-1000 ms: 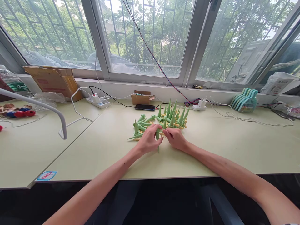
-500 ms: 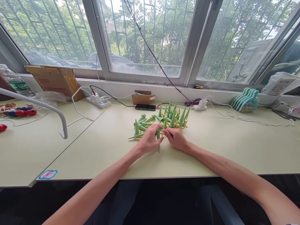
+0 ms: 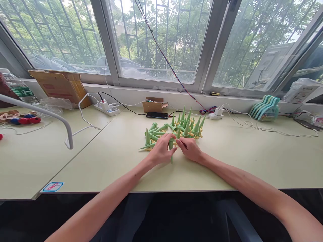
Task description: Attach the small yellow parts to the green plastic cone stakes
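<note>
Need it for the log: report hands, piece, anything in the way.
Left hand gripping green spike. Right hand beside it, grip hidden. Pile of similar spikes just beyond, may crowd both hands.

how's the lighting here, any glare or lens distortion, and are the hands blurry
In the head view, sky through the middle window is washed out, while the space under the desk is nearly black; in the head view, the window frames splay toward the top, probably wide-lens stretch; also in the head view, the left hand and right hand look fairly sharp.
</note>
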Demonstrator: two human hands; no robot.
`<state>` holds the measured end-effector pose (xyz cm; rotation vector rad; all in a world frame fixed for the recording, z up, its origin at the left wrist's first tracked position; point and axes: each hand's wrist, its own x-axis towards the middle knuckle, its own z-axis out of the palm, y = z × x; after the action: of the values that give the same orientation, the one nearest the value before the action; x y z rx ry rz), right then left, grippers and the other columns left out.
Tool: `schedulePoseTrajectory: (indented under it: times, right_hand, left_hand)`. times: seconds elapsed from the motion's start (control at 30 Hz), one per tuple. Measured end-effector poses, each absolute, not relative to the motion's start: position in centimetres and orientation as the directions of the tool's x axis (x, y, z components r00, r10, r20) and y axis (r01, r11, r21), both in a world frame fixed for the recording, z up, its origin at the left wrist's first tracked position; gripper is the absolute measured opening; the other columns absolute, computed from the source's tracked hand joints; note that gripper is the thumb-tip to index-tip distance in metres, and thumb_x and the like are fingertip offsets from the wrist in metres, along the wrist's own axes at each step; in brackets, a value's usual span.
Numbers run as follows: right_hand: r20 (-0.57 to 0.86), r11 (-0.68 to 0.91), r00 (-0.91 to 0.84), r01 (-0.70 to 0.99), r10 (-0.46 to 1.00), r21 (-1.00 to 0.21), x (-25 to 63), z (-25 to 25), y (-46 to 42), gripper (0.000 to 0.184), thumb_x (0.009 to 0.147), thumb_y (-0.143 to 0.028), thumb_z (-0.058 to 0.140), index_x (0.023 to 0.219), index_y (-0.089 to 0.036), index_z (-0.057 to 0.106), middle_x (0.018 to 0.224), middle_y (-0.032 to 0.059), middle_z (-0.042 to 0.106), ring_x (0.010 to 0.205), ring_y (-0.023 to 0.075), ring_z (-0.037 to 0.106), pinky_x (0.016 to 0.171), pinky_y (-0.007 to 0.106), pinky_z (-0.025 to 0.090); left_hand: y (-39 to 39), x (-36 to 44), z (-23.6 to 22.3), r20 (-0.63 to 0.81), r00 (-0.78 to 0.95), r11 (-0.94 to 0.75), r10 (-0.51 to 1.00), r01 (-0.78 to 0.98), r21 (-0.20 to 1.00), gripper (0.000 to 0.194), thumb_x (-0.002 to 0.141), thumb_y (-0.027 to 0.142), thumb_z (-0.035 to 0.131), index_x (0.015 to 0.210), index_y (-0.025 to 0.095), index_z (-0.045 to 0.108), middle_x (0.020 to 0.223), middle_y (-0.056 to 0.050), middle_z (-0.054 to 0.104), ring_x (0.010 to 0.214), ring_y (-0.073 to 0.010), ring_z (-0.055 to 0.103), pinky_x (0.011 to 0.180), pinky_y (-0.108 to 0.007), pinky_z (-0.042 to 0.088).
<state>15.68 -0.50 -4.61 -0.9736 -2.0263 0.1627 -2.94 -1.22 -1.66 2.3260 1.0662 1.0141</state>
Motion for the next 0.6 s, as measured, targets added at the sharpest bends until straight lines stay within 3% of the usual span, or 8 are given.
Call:
schedulePoseTrajectory:
  times: [0.33, 0.6]
  right_hand:
    - [0.621, 0.696, -0.364, 0.558, 0.694, -0.451, 15.5, -4.19, -0.89, 0.039, 0.098, -0.037, 0.042, 0.064, -0.02, 0.036, 0.053, -0.0054, 0.038, 0.049, 0.0079, 0.03, 0.05, 0.023, 0.026]
    - [0.601, 0.701, -0.389, 0.545, 0.698, -0.461, 15.65, -4.13, -0.86, 0.045, 0.1, -0.04, 0.034, 0.06, -0.02, 0.029, 0.052, -0.0054, 0.03, 0.049, 0.0086, 0.023, 0.049, 0.024, 0.022]
  left_hand:
    - [-1.43, -2.94, -1.29, 0.479, 0.441, -0.651, 0.759, 0.506, 0.565, 0.023, 0.079, 0.021, 0.058, 0.102, 0.02, 0.054, 0.095, -0.003, 0.058, 0.067, -0.0122, 0.05, 0.066, -0.027, 0.041]
    - [-1.45, -2.96, -1.3, 0.466, 0.458, -0.653, 0.757, 0.502, 0.567, 0.026, 0.078, 0.02, 0.059, 0.103, 0.02, 0.053, 0.097, -0.003, 0.058, 0.067, -0.0121, 0.049, 0.065, -0.027, 0.041]
